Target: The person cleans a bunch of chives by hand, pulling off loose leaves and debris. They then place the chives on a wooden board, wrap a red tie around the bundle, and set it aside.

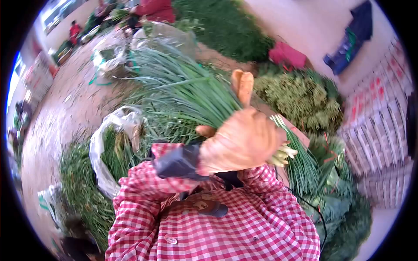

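A thick bunch of chives (187, 89) stretches across the middle, its long green leaves fanned to the upper left and its pale cut ends (285, 154) poking out at the right. My left hand (239, 141), in a tan glove with a black cuff, is closed over the stalk part. My right hand (242, 87) is mostly hidden behind the left; two gloved fingers show above it, by the stalks, and it appears to hold the bunch from beneath. Slight blur softens both gloves.
Loose greens (82, 174) and a clear plastic bag (102, 152) lie at my left. To the right are another bunch of chives (300, 163), a stack of pale-ended bunches (300, 100) and white plastic crates (374, 130). Dark greens (222, 28) cover the floor ahead; people sit far back.
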